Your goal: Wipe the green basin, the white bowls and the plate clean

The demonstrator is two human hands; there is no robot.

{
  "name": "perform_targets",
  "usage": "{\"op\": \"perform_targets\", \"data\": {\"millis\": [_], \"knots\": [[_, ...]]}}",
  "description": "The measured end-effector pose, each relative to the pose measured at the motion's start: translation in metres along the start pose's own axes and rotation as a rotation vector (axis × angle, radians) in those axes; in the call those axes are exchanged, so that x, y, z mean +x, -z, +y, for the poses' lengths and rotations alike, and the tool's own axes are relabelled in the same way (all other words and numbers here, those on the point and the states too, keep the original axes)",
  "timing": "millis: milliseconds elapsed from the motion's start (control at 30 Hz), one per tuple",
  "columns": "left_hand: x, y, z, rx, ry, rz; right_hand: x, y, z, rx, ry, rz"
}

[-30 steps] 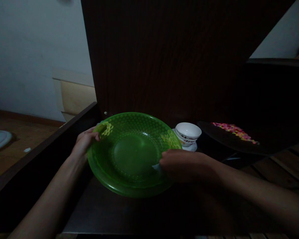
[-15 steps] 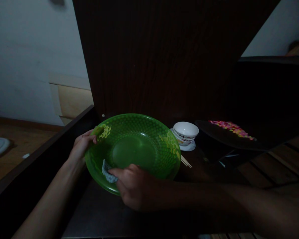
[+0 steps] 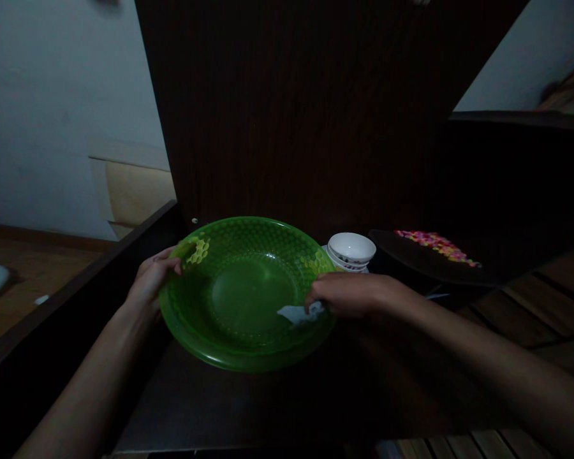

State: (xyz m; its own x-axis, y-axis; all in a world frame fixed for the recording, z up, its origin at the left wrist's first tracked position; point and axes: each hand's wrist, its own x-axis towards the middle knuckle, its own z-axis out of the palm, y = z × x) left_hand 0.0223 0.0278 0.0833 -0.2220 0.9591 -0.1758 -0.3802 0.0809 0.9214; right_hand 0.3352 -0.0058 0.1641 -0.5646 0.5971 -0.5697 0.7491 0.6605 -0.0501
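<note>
A large green basin (image 3: 253, 293) with yellow honeycomb patches is tilted over the dark wooden surface. At its left rim, my left hand (image 3: 154, 274) is closed on the edge, thumb inside. My right hand (image 3: 337, 296) reaches over the right side of the basin, its fingers closed on a pale blue-grey cloth (image 3: 299, 313) that lies against the inner wall. Behind my right hand stands a stack of white bowls (image 3: 352, 248), its lower part partly hidden.
A dark wooden side board (image 3: 100, 261) runs along the left. To the right, a dark panel carries a pink and yellow pattern (image 3: 437, 247). A tall dark board (image 3: 287, 115) rises behind. Wooden slats (image 3: 530, 312) show at the right.
My right hand has moved with the cloth from the basin's near left side to its right side. The chopstick-like sticks beside the bowls are now hidden. My left hand keeps its hold on the rim.
</note>
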Motion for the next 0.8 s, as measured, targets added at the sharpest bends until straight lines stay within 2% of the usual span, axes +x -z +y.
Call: {"op": "perform_targets", "data": {"millis": [100, 200, 267, 333, 467, 500, 600, 700, 800], "knots": [[0.001, 0.0, 0.001, 0.01, -0.005, 0.006, 0.002, -0.009, 0.019, -0.15, -0.159, 0.224], [0.003, 0.0, 0.0, 0.015, -0.003, 0.012, 0.006, -0.018, 0.024, -0.292, -0.139, 0.451], [0.003, 0.0, 0.0, 0.014, -0.002, 0.017, 0.009, -0.021, 0.021, -0.345, -0.113, 0.507], [0.004, 0.001, -0.001, 0.013, -0.002, 0.017, 0.01, -0.021, 0.012, -0.349, -0.108, 0.464], [0.005, 0.001, -0.003, 0.032, -0.014, 0.024, 0.009, -0.017, -0.01, -0.161, -0.117, 0.139], [0.005, 0.002, -0.004, 0.036, -0.018, 0.026, 0.009, -0.016, -0.015, -0.109, -0.093, 0.097], [0.006, 0.002, -0.005, 0.028, -0.022, 0.036, 0.013, -0.014, -0.029, -0.059, 0.025, 0.092], [0.007, 0.002, -0.006, 0.011, -0.018, 0.033, 0.026, -0.012, -0.042, -0.043, 0.152, 0.03], [0.008, 0.004, -0.007, 0.008, -0.014, 0.023, 0.043, -0.013, -0.058, 0.112, 0.272, 0.019]]}}
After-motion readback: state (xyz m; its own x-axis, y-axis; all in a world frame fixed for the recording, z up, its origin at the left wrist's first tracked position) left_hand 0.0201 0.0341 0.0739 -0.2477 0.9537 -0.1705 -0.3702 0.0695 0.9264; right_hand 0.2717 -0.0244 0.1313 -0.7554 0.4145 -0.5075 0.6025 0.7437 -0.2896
